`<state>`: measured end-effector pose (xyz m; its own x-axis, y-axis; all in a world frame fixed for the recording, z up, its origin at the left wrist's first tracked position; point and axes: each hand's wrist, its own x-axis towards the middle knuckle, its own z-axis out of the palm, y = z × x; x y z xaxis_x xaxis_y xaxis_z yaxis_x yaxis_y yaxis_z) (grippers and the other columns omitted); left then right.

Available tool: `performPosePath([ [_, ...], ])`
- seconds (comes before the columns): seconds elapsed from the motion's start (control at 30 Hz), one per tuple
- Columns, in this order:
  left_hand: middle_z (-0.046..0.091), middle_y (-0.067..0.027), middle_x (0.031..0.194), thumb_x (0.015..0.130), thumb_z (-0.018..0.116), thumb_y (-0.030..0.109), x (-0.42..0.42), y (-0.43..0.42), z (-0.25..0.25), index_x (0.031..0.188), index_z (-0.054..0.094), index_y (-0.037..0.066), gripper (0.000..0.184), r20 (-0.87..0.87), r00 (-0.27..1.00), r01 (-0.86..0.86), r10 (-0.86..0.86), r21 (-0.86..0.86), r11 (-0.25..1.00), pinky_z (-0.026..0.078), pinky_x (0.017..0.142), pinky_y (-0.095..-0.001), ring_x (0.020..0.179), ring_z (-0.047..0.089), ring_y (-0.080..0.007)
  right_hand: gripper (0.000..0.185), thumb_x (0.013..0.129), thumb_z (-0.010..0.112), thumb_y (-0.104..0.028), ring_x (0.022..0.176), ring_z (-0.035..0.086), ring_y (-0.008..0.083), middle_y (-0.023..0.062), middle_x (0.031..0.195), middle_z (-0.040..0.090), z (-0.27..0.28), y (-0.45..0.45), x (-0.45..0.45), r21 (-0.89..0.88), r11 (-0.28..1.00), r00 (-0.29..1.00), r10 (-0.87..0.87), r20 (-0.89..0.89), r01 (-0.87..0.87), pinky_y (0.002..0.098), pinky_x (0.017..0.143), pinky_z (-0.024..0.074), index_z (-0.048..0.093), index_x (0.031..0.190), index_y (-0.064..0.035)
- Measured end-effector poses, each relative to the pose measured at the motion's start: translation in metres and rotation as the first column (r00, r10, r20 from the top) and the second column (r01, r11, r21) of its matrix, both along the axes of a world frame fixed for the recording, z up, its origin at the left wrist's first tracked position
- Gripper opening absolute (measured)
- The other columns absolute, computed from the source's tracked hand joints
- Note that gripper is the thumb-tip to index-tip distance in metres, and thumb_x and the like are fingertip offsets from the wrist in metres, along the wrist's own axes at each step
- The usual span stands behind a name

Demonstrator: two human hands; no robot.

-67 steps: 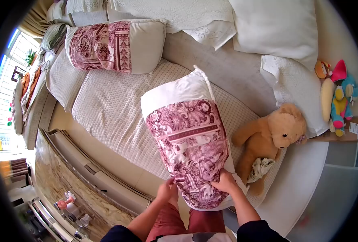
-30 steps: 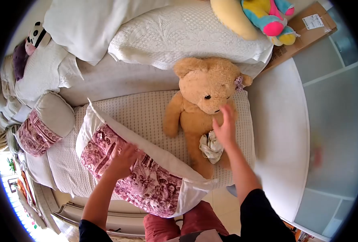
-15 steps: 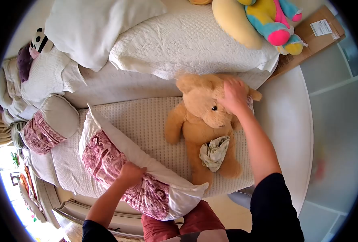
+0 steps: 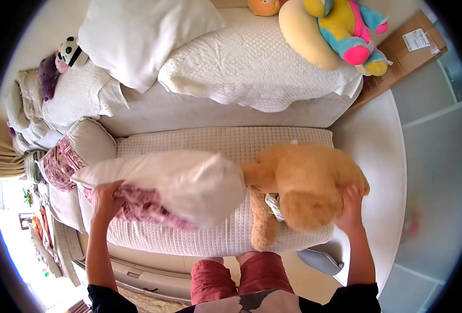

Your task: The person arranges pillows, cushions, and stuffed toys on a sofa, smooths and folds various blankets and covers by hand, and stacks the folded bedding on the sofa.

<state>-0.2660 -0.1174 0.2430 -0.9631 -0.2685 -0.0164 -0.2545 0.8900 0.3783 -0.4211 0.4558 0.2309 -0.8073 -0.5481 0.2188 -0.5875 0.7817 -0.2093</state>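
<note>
My left hand (image 4: 107,201) is closed on the patterned side of a pink-and-white pillow (image 4: 189,180), whose white side faces up, blurred by motion. My right hand (image 4: 351,207) grips the head of a tan teddy bear (image 4: 314,167). The bear is bent forward, its face hidden, with one leg lying on the sofa seat. A crumpled whitish cloth (image 4: 274,206) shows partly beneath its head. The pillow's right end touches or overlaps the bear's arm.
The ribbed sofa seat (image 4: 189,137) runs across the middle. Another patterned pillow (image 4: 91,142) stands at the left. Along the backrest are a white cushion (image 4: 142,41), a lace cover (image 4: 241,68) and a colourful plush toy (image 4: 345,31). A cardboard box (image 4: 405,57) is upper right.
The bear has tipped forward and down under my right hand. The pillow has been lifted and turned, white side up, with my left hand now near its left end.
</note>
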Motion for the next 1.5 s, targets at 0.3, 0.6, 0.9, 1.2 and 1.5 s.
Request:
performPosePath([
  [0.3, 0.051, -0.0064, 0.064, 0.052, 0.061, -0.004, -0.093, 0.000, 0.001, 0.088, 0.065, 0.009, 0.039, -0.098, 0.916, 0.339, -0.388, -0.324, 0.883, 0.042, 0.066, -0.0378, 0.070, 0.053, -0.0271, 0.045, 0.045, 0.072, -0.018, 0.078, 0.045, 0.0279, 0.0077, 0.077, 0.048, 0.023, 0.025, 0.072, 0.051, 0.998, 0.992, 0.024, 0.126, -0.031, 0.0418, 0.078, 0.0296, 0.052, 0.083, -0.0046],
  [0.6, 0.047, -0.0047, 0.059, 0.052, 0.061, -0.003, -0.119, 0.050, 0.039, 0.082, 0.065, 0.011, 0.033, -0.094, 0.743, 0.613, -0.662, -0.300, 0.731, 0.041, 0.054, -0.0378, 0.059, 0.051, -0.0248, 0.050, 0.036, 0.073, -0.016, 0.079, 0.048, 0.0200, -0.0004, 0.079, 0.055, 0.050, 0.026, 0.098, 0.087, 0.984, 0.973, 0.139, 0.183, -0.157, 0.0381, 0.078, 0.0303, 0.061, 0.085, -0.0101],
  [0.9, 0.063, -0.0101, 0.081, 0.056, 0.060, 0.001, -0.187, 0.143, 0.033, 0.096, 0.064, 0.010, 0.041, -0.191, 0.825, 0.530, -0.533, -0.070, 0.845, 0.048, 0.068, -0.0389, 0.075, 0.060, -0.0306, 0.045, 0.039, 0.070, -0.014, 0.074, 0.047, 0.0174, -0.0025, 0.071, 0.051, 0.087, 0.021, 0.104, 0.139, 0.966, 0.930, 0.162, 0.330, -0.218, 0.0357, 0.072, 0.0295, 0.060, 0.082, -0.0110],
  [1.2, 0.064, -0.0099, 0.091, 0.059, 0.061, 0.001, -0.251, 0.230, 0.001, 0.096, 0.065, 0.012, 0.040, -0.267, 0.795, 0.562, -0.546, -0.018, 0.827, 0.049, 0.073, -0.0374, 0.084, 0.060, -0.0285, 0.039, 0.042, 0.071, -0.013, 0.073, 0.047, 0.0161, -0.0046, 0.072, 0.051, 0.102, 0.055, 0.136, 0.110, 0.969, 0.865, 0.143, 0.481, -0.221, 0.0350, 0.071, 0.0280, 0.058, 0.079, -0.0145],
  [1.5, 0.063, -0.0067, 0.085, 0.063, 0.062, 0.008, -0.275, 0.296, 0.013, 0.098, 0.064, 0.013, 0.036, -0.150, 0.454, 0.890, -0.878, 0.036, 0.454, 0.046, 0.070, -0.0384, 0.082, 0.059, -0.0263, 0.038, 0.050, 0.067, -0.014, 0.075, 0.049, 0.0182, -0.0031, 0.074, 0.052, 0.127, 0.012, 0.086, 0.084, 0.915, 0.786, 0.289, 0.547, -0.395, 0.0357, 0.070, 0.0293, 0.058, 0.087, -0.0130],
])
